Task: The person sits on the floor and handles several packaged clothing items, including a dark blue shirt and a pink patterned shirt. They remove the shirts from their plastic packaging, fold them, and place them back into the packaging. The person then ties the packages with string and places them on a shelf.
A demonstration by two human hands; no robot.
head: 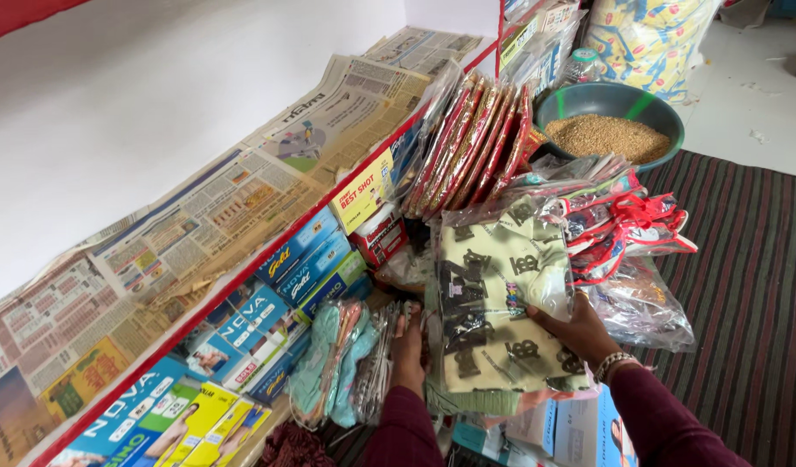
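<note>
My right hand (580,333) grips the right edge of a clear plastic packet (500,294) holding a cream cloth with black prints, tilted upright above a pile. My left hand (408,350) presses flat against the packet's left lower side, fingers pointing up, next to several teal and pink cloth packets (337,355) standing on edge. Both arms wear maroon sleeves; a beaded bracelet is on the right wrist.
A red-edged shelf (242,268) lined with newspaper runs along the left, with blue and yellow boxes (242,333) below it. Red packets (471,143) stand behind, red-and-white packets (627,229) lie right, a green bowl (558,108) of grain sits on a striped mat (744,285).
</note>
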